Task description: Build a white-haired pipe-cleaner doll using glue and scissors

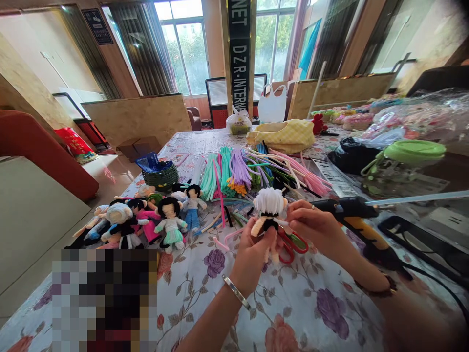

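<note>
My left hand (254, 252) is closed round a small pipe-cleaner doll (270, 208) with fluffy white hair, a black body and pale orange limbs, held upright above the table. My right hand (311, 227) pinches at the doll's side near its arm, fingers pressed together. Red-handled scissors (293, 244) lie just under both hands. A silver bangle sits on my left wrist.
A row of finished dolls (146, 220) lies at the left. Bundles of coloured pipe cleaners (238, 171) fan across the floral tablecloth (293, 303). A black and orange glue gun (357, 215) stands to the right, with a green-lidded jar (403, 164) behind it.
</note>
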The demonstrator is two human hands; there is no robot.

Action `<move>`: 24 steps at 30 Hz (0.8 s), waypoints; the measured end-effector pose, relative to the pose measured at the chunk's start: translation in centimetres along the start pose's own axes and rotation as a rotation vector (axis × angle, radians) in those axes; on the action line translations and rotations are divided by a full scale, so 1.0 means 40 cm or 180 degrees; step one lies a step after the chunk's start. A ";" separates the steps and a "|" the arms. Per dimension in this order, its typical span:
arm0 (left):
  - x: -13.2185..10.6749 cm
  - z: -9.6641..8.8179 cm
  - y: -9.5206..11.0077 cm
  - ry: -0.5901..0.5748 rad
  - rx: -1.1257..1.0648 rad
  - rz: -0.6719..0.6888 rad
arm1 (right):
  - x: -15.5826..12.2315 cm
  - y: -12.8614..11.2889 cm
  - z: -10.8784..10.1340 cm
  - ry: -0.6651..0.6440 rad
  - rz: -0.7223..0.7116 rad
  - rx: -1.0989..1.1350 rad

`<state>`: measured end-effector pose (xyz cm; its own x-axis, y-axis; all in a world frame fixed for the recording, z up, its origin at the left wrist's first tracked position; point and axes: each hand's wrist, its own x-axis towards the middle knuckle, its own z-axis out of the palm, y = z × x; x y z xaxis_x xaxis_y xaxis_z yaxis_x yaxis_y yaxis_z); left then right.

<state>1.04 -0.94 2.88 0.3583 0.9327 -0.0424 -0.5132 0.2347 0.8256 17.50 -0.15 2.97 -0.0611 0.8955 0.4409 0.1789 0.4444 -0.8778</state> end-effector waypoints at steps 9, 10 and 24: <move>-0.008 0.002 -0.001 -0.0241 -0.0158 -0.0048 | -0.007 -0.007 -0.002 -0.0376 0.0839 0.0538; -0.007 0.002 -0.001 -0.0253 -0.0146 -0.0040 | -0.007 -0.006 -0.004 -0.0450 0.0892 0.0610; -0.006 0.004 0.006 -0.0156 -0.0035 -0.0074 | -0.008 -0.037 0.003 -0.0426 0.1186 0.0593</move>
<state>0.96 -1.14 3.20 0.4078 0.9124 -0.0337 -0.5127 0.2594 0.8184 17.13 -1.08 4.09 -0.1548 0.9855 0.0702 0.0332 0.0763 -0.9965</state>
